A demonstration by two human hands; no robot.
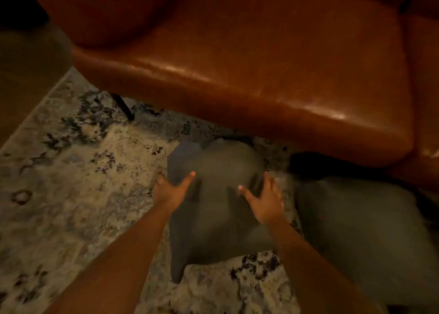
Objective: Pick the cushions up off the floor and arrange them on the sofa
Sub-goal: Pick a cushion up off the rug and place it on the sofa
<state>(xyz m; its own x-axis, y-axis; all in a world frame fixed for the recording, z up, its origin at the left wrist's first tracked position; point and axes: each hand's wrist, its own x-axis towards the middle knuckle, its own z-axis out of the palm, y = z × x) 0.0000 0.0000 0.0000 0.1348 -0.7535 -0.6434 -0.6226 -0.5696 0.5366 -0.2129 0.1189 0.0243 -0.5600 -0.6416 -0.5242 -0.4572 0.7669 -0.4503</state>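
A grey-green cushion (213, 209) lies on the patterned rug in front of the brown leather sofa (261, 59). My left hand (172, 190) grips its left side with the thumb on top. On its right side my right hand (263, 201) does the same, with the fingers wrapped round the edge. A second grey-green cushion (363, 237) rests on the floor to the right, close under the sofa's front. The sofa seat bears no cushions in view.
The pale rug (78, 183) with dark blotches covers the floor to the left and below. A thin dark sofa leg (123, 107) stands at the left. Bare wooden floor (26, 81) shows at the far left.
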